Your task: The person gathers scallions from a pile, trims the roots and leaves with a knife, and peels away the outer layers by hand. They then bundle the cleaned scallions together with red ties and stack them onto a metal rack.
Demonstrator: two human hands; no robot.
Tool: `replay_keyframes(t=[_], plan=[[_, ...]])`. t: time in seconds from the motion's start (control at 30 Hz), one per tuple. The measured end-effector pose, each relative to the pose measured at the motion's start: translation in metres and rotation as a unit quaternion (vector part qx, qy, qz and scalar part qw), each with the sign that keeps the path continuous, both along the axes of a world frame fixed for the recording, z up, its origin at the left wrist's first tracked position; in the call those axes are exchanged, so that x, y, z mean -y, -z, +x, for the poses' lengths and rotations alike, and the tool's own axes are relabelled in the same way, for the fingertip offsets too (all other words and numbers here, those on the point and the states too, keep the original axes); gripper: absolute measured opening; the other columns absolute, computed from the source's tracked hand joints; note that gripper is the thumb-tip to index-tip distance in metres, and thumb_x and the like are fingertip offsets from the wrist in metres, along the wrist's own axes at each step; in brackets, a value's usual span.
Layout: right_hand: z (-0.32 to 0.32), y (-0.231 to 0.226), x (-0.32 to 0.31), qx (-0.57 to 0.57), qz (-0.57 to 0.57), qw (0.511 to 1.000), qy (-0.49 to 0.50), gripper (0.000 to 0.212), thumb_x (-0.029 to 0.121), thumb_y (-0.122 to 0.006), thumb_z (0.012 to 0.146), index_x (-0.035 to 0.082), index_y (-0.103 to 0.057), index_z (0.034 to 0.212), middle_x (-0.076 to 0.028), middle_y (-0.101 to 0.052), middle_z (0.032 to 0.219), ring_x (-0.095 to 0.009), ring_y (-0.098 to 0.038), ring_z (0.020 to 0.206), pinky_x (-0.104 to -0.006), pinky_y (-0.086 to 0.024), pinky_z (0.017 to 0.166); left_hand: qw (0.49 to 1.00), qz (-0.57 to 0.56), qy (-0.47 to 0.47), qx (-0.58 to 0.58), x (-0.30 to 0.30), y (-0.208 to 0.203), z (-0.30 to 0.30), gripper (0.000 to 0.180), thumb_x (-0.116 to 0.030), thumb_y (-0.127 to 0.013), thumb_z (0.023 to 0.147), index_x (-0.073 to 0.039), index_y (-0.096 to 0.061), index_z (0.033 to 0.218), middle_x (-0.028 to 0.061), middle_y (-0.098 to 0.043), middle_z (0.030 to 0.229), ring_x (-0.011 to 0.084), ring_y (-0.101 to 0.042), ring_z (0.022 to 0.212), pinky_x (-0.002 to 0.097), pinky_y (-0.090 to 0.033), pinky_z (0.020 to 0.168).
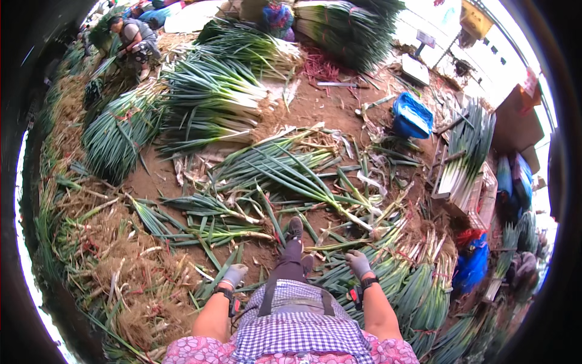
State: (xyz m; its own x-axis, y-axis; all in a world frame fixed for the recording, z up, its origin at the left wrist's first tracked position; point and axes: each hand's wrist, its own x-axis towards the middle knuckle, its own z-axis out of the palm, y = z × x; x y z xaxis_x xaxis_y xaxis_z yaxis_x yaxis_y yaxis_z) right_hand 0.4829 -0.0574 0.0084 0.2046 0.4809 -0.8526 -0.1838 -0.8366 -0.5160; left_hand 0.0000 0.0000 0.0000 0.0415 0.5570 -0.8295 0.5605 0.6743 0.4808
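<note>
My left hand (234,275), in a grey glove, hangs above the ground left of my legs, its fingers curled in with nothing seen in them. On the right, my gloved right hand (358,264) is likewise curled and holds nothing visible. It is nearest to a heap of green onions (388,267) lying beside and below it. In front of my feet, loose green onions (291,167) with long green leaves and white stalks lie across the soil. Left of my left hand is a pile of stalks with tangled brown roots (136,297).
Large stacks of green onions (212,97) stand ahead, near a tied bundle (124,130). A blue basin (413,115), a scale (416,70) and a rack with upright onions (464,158) are to the right. Another person (136,42) sits at the far left. Blue bags (471,264) lie right.
</note>
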Motion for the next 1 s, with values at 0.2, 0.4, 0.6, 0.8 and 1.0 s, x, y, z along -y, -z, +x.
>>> replay_keyframes(t=[0.2, 0.4, 0.6, 0.8, 1.0], plan=[[-0.001, 0.037, -0.089, 0.131, 0.016, 0.983, -0.124, 0.039, 0.023, -0.062, 0.082, -0.002, -0.062, 0.111, -0.005, -0.064, 0.076, -0.011, -0.059, 0.067, -0.0266, -0.048, 0.061, 0.961, -0.002, 0.269, -0.054, -0.098, 0.007, 0.096, 0.039, -0.033, -0.058, 0.083, -0.006, -0.064, 0.109, 0.0171, -0.065, 0.107, 0.0301, -0.061, 0.102, 0.0358, -0.047, 0.088], [-0.008, 0.090, -0.184, 0.189, -0.005, 0.979, -0.077, 0.041, 0.026, -0.063, 0.076, 0.005, -0.063, 0.112, -0.017, -0.068, 0.094, -0.027, -0.066, 0.086, -0.0358, -0.051, 0.076, 0.991, -0.044, 0.073, 0.098, -0.126, 0.031, 0.146, 0.034, -0.014, -0.056, 0.089, 0.003, -0.056, 0.119, 0.0089, -0.064, 0.106, 0.0150, -0.059, 0.098, 0.0261, -0.045, 0.086], [0.035, 0.261, -0.195, 0.333, -0.047, 0.920, -0.201, 0.045, 0.030, -0.064, 0.076, 0.009, -0.059, 0.115, -0.016, -0.059, 0.116, -0.033, -0.055, 0.110, -0.0388, -0.044, 0.093, 0.991, -0.063, -0.111, 0.042, -0.101, 0.089, 0.138, 0.035, -0.010, -0.056, 0.088, 0.007, -0.053, 0.119, 0.0133, -0.063, 0.110, 0.0172, -0.059, 0.104, 0.0270, -0.045, 0.091], [0.080, 0.388, -0.192, 0.412, -0.139, 0.806, -0.403, 0.059, 0.023, -0.064, 0.073, 0.007, -0.045, 0.127, -0.013, -0.053, 0.121, -0.030, -0.053, 0.110, -0.0403, -0.044, 0.091, 0.976, -0.167, -0.093, -0.105, -0.048, 0.151, 0.047, 0.029, -0.009, -0.056, 0.086, 0.007, -0.060, 0.110, 0.0120, -0.064, 0.104, 0.0149, -0.059, 0.098, 0.0264, -0.045, 0.085], [0.095, 0.437, -0.181, 0.514, -0.088, 0.763, -0.382, 0.050, 0.011, -0.067, 0.066, 0.009, -0.052, 0.113, -0.012, -0.060, 0.098, -0.032, -0.055, 0.098, -0.0438, -0.040, 0.088, 0.956, -0.232, -0.054, -0.172, 0.009, 0.179, 0.028, 0.033, -0.012, -0.056, 0.086, 0.007, -0.058, 0.112, 0.0139, -0.064, 0.106, 0.0180, -0.060, 0.099, 0.0278, -0.045, 0.087]])
